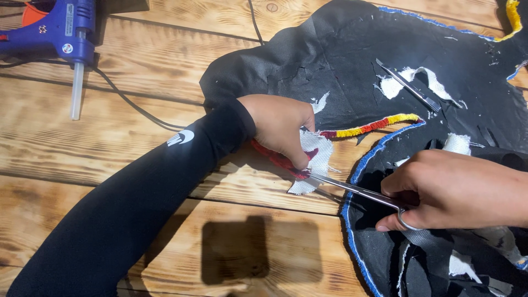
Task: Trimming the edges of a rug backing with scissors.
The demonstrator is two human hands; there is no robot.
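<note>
A small round label sits on the side of the blue glue gun (58, 30) at the top left, its clear glue stick pointing down the scorched wooden table (137, 126). A black cord (129, 102) runs across the planks. The left hand (280, 129), in a black sleeve, pinches a frayed white cloth patch (313, 151) with red beading. The right hand (440, 190) grips slim steel scissors (352, 190), blades nearly shut at the patch's edge. Black fabric (341, 60), edged in blue, carries a second metal tool (408, 85) and a red-yellow beaded strip (379, 124).
</note>
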